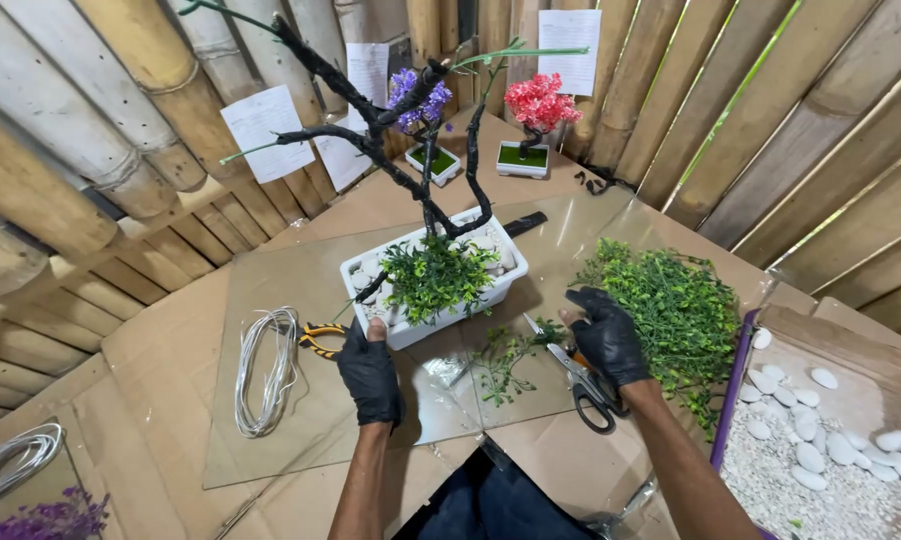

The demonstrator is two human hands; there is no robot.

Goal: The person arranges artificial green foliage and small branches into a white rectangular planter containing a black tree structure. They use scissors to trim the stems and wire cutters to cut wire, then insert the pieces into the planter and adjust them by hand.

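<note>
Head view shows the left hand (369,373), in a black glove, pressed against the near wall of the white rectangular plastic planter (425,290), fingers curled on its rim, steadying it on the clear glass sheet (300,290) at the middle of the table. Inside the planter stands a black wrapped bare-branched tree (390,150) among white stones, with a tuft of green plastic foliage (435,275) at its base. The right hand (607,335), also gloved, rests loosely curled on the heap of green artificial sprigs (675,310), just over the black-handled scissors (585,385); it grips nothing that I can tell. Risks, as I judge them: the tall, top-heavy tree could tip the planter if the steadying hand slips on the smooth glass, and the scissor blades lie close under the right palm.
</note>
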